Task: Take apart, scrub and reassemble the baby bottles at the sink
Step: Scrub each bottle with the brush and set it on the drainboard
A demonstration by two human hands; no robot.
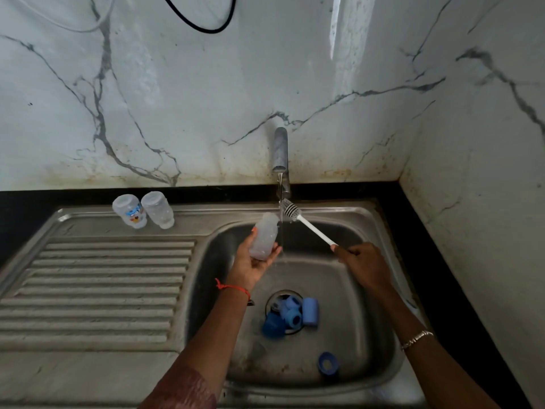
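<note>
Left fingers curled round a bottle, right fingers round the brush; cartoon-printed bottle apart.

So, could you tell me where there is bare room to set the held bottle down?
The ribbed drainboard is bare, in front of the two upturned bottles. The drain is crowded with blue caps and rings; another blue cap lies front right.

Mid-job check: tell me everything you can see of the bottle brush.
The bottle brush has a straight white handle, plastic by its look, and a pale ribbed head. The right hand grips the handle's lower end, so it slants up and left over the sink. Its head sits in the water from the tap, beside the bottle in the left hand, not inside it.
</note>
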